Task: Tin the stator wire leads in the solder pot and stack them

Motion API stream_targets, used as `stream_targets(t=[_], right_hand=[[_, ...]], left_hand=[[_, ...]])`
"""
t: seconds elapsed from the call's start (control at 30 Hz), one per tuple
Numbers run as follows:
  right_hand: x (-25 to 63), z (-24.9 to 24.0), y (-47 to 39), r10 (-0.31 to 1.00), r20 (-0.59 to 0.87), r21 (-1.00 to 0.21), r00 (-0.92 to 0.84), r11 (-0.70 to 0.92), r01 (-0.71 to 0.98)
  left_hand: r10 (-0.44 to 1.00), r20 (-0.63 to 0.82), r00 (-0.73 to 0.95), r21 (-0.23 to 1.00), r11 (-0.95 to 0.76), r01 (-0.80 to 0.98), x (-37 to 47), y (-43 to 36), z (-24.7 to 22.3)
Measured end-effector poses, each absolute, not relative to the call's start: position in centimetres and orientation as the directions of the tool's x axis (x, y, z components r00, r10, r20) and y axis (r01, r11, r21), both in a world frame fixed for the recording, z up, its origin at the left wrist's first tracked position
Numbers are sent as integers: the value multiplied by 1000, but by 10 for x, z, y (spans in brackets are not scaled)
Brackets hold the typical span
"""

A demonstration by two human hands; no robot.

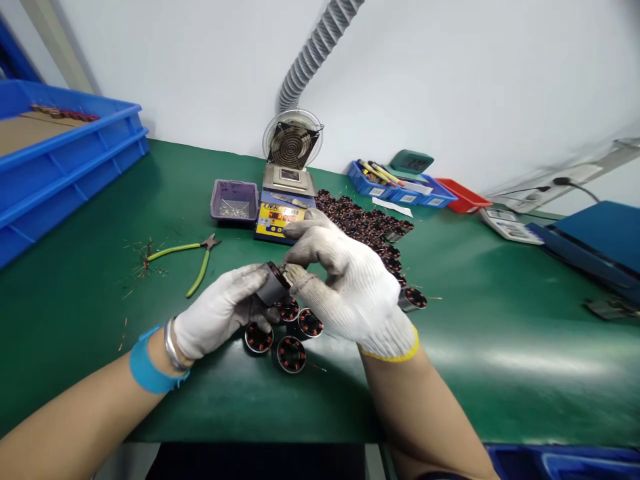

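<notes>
My left hand (220,310), in a white glove, is closed around a dark grey cylindrical motor stator (273,285), tilted with one end toward the right. The gloved fingertips of my right hand (345,280) are pinched together at that end. Whatever they grip there is hidden by the fingers. Below the hands stand several similar stators, one of them a stator with copper windings (291,354) facing up and a thin wire sticking out. Another single stator (414,299) lies right of my right wrist. Green-handled cutters (204,257) lie open on the table to the left.
Behind my hands is a yellow-and-blue soldering pot (283,217), with a purple bin (235,200) beside it and a fume fan (293,143) behind. Many stators (350,217) crowd to its right. Wire scraps (146,260) litter the green table (480,347). A blue crate (75,167) stands left.
</notes>
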State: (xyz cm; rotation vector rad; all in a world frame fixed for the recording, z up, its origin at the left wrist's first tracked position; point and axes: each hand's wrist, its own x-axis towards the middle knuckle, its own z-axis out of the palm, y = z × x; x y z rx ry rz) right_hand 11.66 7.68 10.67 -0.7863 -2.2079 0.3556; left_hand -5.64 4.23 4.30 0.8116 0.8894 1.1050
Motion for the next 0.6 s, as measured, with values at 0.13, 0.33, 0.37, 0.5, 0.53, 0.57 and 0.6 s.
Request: stream_targets(t=[0.13,0.33,0.37,0.5,0.53,0.57,0.6], right_hand=[[108,93,80,758,534,-659,-374,650,377],[107,81,98,960,253,-967,-119,253,-19],[108,81,98,963,252,-967,-98,254,10],[98,75,83,899,313,-780,-305,427,457],[93,71,79,865,328,-697,-381,493,521],[89,66,75,832,347,-629,-433,549,550],[85,61,73,807,371,-588,-460,588,556]], left_hand=[[946,128,-298,977,-171,-125,-51,40,40],[845,208,-493,957,-280,-77,-56,51,31],[850,180,-495,954,-273,-123,-58,53,31],[915,118,-385,939,-229,-255,-56,50,28],[934,113,-340,933,-218,-288,-54,47,25],[949,112,-294,923,-209,-323,-52,43,22],[961,117,-251,911,-204,-357,-51,39,18]])
